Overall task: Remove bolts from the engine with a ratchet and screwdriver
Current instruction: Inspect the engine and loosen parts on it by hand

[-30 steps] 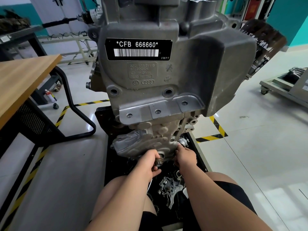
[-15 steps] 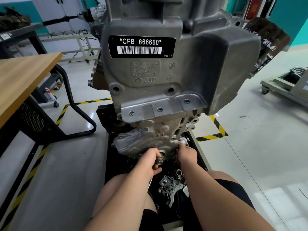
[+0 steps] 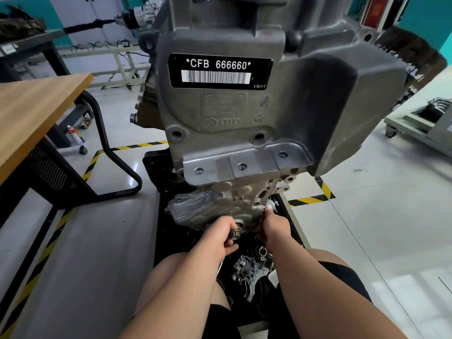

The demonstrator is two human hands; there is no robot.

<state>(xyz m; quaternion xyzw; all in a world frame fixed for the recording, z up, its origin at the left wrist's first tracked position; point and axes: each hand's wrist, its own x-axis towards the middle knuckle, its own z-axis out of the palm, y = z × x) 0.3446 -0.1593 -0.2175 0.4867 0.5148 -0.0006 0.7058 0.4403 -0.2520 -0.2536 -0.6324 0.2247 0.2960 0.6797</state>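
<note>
The engine (image 3: 269, 106) looms from 12 o'clock. My left hand (image 3: 220, 237) curls tight round the knurled ratchet head (image 3: 236, 233), set against the engine's bottom edge. At its 3 o'clock my right hand (image 3: 275, 231) reaches onto the engine; whether it pinches anything I cannot tell. If the ratchet head sits crooked, I judge it could slip, round the hidden bolt, or drop it among loose parts (image 3: 247, 271) at 6 o'clock.

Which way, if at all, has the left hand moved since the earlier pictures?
No. The left hand still grips the ratchet at the round hub low on the engine.
</note>
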